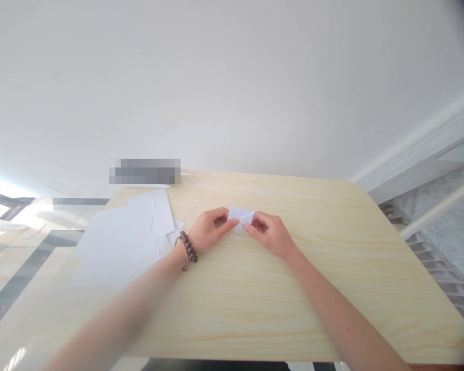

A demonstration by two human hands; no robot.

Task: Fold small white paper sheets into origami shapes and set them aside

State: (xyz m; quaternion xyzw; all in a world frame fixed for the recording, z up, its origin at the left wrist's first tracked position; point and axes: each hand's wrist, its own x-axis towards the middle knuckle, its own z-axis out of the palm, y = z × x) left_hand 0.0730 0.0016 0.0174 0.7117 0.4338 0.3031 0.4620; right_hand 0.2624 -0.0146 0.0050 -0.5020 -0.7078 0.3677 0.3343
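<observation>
A small folded piece of white paper (240, 212) is held between my two hands over the middle of the table. Diagonal creases or flap edges show on its face. My left hand (211, 228) pinches its left end, thumb on the near face and fingers behind. At the right end, my right hand (268, 232) grips it the same way, with its thumb near the lower edge. Dark beads and a thin copper-coloured band circle my left wrist. The paper's back side is hidden.
Loose white sheets (116, 239) lie spread on the table's left side, some overlapping. Behind them stands a blurred-out dark object (147, 172) with a white cable. The pale wooden table (351, 247) meets a white wall (232, 93). Stair steps and a rail are at right.
</observation>
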